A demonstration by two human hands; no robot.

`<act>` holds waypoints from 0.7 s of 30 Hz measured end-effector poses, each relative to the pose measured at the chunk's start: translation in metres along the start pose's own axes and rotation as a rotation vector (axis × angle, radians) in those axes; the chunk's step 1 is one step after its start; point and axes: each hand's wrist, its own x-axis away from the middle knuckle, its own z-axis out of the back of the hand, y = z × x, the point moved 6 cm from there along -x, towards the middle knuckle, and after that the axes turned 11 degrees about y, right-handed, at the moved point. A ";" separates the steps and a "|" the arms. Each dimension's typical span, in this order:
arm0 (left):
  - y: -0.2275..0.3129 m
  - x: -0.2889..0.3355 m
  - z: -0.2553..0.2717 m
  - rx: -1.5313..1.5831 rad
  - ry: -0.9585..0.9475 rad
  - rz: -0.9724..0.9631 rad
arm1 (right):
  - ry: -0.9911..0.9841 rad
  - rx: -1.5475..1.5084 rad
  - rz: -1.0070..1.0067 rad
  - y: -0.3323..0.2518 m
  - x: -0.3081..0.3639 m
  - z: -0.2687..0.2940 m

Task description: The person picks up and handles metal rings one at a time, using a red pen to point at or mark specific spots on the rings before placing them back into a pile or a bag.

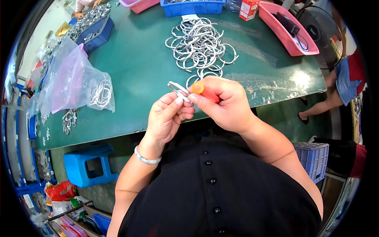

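Note:
In front of my body, above the near edge of the green table (138, 98), both hands come together. My left hand (166, 114) pinches a silvery metal ring (177, 90), seen nearly edge-on with two narrow arms showing. My right hand (227, 102) is closed around a tool with a red and yellow handle (198, 87); its kind cannot be made out, as the fingers cover much of it. Right fingertips touch the metal piece. Just beyond the hands lies a heap of silvery metal rings (197, 45), some hinged open.
At left lies a clear plastic bag (73, 79) with rings inside, near small metal parts (70, 120). A blue bin (100, 33), another blue bin (193, 8) and a pink basket (288, 41) line the far side. A blue stool (85, 166) stands below. Another person (347, 79) is at right.

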 end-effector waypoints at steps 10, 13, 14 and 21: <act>-0.002 0.001 -0.001 0.015 -0.041 -0.007 | 0.019 -0.143 -0.160 0.004 0.002 -0.002; -0.003 0.002 -0.001 0.009 -0.036 0.003 | 0.020 -0.165 -0.170 0.002 0.004 -0.002; -0.003 0.001 -0.001 0.001 -0.029 0.009 | 0.013 -0.133 -0.151 0.002 0.003 -0.002; 0.023 0.011 -0.002 -0.152 0.135 -0.368 | 0.071 0.007 -0.167 0.022 0.003 0.016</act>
